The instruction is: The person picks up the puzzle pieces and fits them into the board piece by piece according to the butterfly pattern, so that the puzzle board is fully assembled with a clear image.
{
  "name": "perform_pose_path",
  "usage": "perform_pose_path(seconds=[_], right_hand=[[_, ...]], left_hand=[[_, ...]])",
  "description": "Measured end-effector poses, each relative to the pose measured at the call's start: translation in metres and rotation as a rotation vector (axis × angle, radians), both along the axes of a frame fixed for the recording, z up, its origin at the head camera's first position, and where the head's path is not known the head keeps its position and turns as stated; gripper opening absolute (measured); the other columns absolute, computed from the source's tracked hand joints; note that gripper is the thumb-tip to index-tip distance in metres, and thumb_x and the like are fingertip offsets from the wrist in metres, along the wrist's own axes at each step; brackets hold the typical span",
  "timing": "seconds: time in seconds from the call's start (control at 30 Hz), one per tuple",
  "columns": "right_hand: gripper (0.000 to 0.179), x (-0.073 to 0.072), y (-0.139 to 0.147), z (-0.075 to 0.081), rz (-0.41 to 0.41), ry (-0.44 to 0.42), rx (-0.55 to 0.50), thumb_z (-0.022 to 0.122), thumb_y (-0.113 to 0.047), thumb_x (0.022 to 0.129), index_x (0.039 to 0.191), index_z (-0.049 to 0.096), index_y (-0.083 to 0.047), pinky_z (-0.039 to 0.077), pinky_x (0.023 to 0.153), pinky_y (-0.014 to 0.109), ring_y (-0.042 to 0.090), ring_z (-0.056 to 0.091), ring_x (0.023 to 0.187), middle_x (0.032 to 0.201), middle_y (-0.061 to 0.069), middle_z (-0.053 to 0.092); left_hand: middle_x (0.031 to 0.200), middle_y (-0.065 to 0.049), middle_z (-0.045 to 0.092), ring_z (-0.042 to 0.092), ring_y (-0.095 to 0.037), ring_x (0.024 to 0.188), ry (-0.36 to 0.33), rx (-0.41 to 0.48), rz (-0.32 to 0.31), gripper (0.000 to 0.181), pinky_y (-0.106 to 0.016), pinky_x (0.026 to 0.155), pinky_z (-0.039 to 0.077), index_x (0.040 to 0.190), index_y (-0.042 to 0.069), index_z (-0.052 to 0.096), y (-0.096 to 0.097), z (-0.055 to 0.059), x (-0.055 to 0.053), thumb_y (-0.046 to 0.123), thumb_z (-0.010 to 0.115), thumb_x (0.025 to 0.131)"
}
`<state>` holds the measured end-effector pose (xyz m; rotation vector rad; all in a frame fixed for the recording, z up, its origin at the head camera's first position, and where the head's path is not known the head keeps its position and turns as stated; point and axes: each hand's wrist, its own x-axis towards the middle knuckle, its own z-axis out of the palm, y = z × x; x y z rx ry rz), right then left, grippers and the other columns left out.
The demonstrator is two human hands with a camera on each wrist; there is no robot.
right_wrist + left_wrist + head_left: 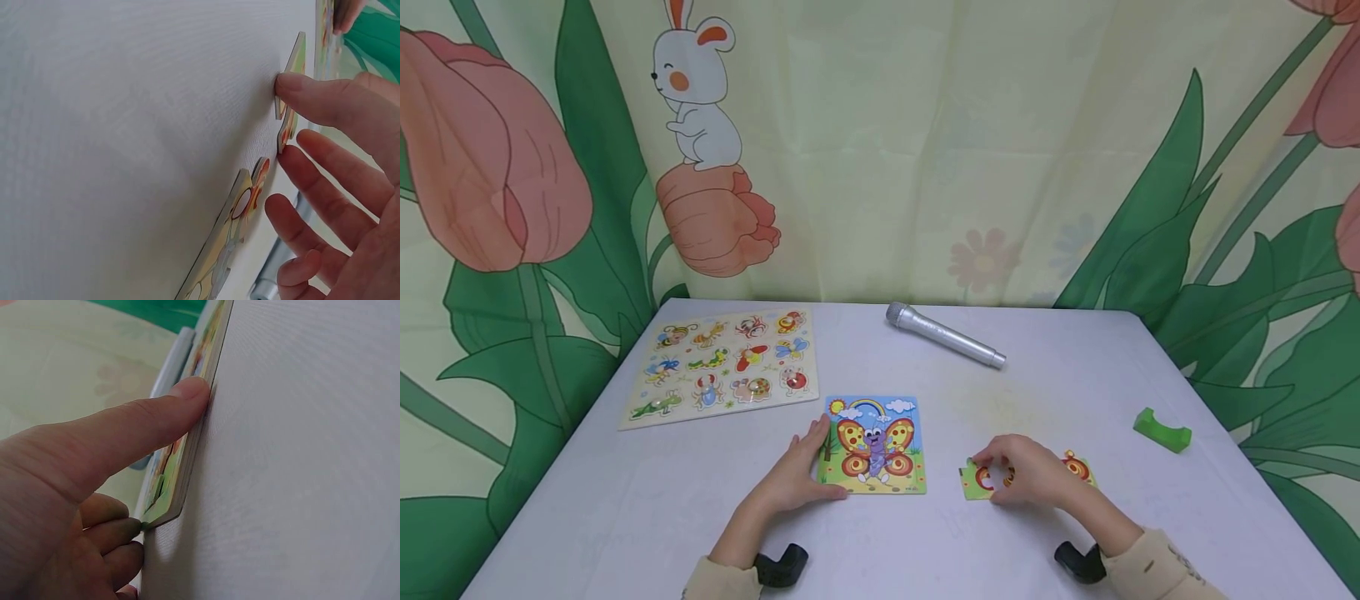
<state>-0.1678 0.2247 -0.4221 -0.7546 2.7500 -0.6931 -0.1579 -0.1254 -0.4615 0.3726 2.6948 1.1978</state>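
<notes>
A square butterfly jigsaw puzzle (875, 446) lies in its tray in the middle of the table. My left hand (793, 475) holds it by the lower left corner, the fingers along the left side and the thumb (187, 390) against the front edge. To the right, my right hand (1030, 471) pinches a green and yellow jigsaw piece (970, 485) at the tabletop. The right wrist view shows its thumb (297, 84) on the edge of that piece. More jigsaw pieces (1078, 467) lie partly hidden behind the right wrist.
An insect puzzle board (722, 367) lies at the back left. Behind the butterfly puzzle is a silver microphone (945, 335). A green curved block (1162, 430) sits near the right table edge. A patterned curtain (880, 150) hangs behind the table.
</notes>
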Motion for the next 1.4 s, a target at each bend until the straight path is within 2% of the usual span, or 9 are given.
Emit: perform_pose_path(seconds=[0.57,0.77,1.1,1.4], right_hand=[[0.04,-0.004,0.0,-0.003,0.012,0.025,0.048,0.079,-0.015,0.063,0.102,0.07,-0.012,0.043,0.061,0.021,0.009,0.047,0.074,0.09,-0.011,0.06],[0.039,-0.004,-0.005,-0.003,0.008,0.036,0.045,0.079,-0.017,0.064,0.102,0.07,-0.011,0.046,0.066,0.024,0.008,0.049,0.077,0.092,-0.011,0.06],[0.039,-0.007,-0.026,-0.002,0.035,0.071,-0.009,0.08,-0.018,0.066,0.103,0.07,-0.011,0.048,0.069,0.028,0.01,0.051,0.08,0.091,-0.01,0.059],[0.038,-0.013,-0.056,-0.001,0.081,0.076,-0.056,0.079,-0.018,0.066,0.103,0.07,-0.012,0.047,0.067,0.024,0.011,0.053,0.081,0.091,-0.01,0.06]], left_hand=[[0.149,-0.019,0.018,0.012,-0.032,0.137,-0.008,0.001,0.013,0.108,-0.047,0.111,0.006,0.144,-0.001,0.019,-0.001,-0.002,0.0,0.034,0.082,0.064],[0.149,-0.019,0.018,0.012,-0.032,0.137,-0.011,0.005,0.012,0.107,-0.047,0.111,0.006,0.144,-0.002,0.02,0.0,-0.001,0.0,0.033,0.082,0.064],[0.149,-0.018,0.018,0.012,-0.032,0.137,-0.018,0.003,0.001,0.108,-0.047,0.111,0.006,0.144,-0.002,0.019,0.001,-0.001,0.0,0.034,0.082,0.064],[0.149,-0.017,0.017,0.011,-0.031,0.138,-0.018,-0.011,0.017,0.109,-0.047,0.111,0.006,0.145,0.001,0.018,-0.001,-0.002,-0.001,0.035,0.082,0.064]])
